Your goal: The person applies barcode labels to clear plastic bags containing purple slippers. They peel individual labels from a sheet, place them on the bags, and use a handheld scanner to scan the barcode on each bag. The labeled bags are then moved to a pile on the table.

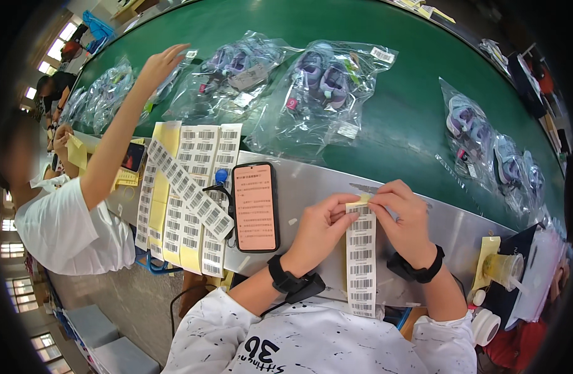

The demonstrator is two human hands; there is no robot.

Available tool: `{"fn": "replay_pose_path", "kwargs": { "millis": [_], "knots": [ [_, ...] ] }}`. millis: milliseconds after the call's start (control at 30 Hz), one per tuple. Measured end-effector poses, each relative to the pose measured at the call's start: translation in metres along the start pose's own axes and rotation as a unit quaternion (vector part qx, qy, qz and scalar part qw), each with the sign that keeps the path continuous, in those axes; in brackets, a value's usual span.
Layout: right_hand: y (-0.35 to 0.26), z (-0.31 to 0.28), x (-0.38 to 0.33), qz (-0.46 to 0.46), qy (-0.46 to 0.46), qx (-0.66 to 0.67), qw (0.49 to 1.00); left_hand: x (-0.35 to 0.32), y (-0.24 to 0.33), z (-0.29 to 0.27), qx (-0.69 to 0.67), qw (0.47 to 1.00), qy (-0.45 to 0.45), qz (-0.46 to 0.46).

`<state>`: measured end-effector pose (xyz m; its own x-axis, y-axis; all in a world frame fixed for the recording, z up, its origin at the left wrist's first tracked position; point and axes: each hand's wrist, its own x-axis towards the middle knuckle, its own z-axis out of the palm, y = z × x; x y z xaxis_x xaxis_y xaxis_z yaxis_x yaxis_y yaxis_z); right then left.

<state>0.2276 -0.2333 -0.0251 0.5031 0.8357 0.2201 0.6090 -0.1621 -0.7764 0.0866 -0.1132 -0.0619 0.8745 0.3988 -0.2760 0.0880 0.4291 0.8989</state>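
Observation:
A long strip of white barcode labels hangs down in front of me over the metal edge. Its top end is pinched between the fingertips of my left hand and my right hand, which nearly meet there. A bit of yellow backing shows at the strip's upper end. Whether a single label is lifted off between the fingers is too small to tell. Left of my hands lies a phone with a lit text screen. Beside it, several barcode label sheets overlap, one strip lying slantwise across them.
On the green belt lie clear bags of shoes, with more bagged shoes at the right. A co-worker's arm reaches over the belt at the left. A drink cup and dark folder stand at the right on the metal ledge.

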Motion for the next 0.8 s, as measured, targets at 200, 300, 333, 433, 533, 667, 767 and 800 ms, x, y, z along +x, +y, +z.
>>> {"fn": "replay_pose_path", "kwargs": {
  "millis": [200,300,333,433,533,667,767,800],
  "knots": [
    [0.016,0.005,-0.011,-0.113,0.001,-0.087,0.990,0.003,-0.009,0.002,0.067,0.997,0.011,-0.028],
    [0.004,-0.004,-0.009,-0.164,-0.011,-0.119,0.979,0.004,-0.012,0.006,-0.030,0.999,-0.030,-0.023],
    [-0.006,-0.010,-0.008,-0.182,-0.005,-0.115,0.977,0.004,-0.011,0.008,-0.025,0.999,-0.035,-0.022],
    [-0.003,-0.050,0.005,-0.156,0.038,-0.100,0.982,0.004,-0.001,0.022,0.000,1.000,-0.027,-0.015],
    [0.012,-0.103,0.024,-0.014,0.132,-0.085,0.988,0.005,-0.001,0.026,0.014,1.000,-0.022,-0.009],
    [0.020,-0.123,0.026,0.071,0.121,0.164,0.976,0.008,-0.012,0.019,-0.007,1.000,-0.017,0.001],
    [0.016,-0.117,0.031,0.124,0.054,0.239,0.962,0.012,-0.009,0.019,-0.041,0.999,0.002,-0.004],
    [0.016,-0.112,0.032,0.135,0.047,0.254,0.957,0.013,-0.012,0.017,-0.029,0.999,0.007,-0.020]
  ]
}}
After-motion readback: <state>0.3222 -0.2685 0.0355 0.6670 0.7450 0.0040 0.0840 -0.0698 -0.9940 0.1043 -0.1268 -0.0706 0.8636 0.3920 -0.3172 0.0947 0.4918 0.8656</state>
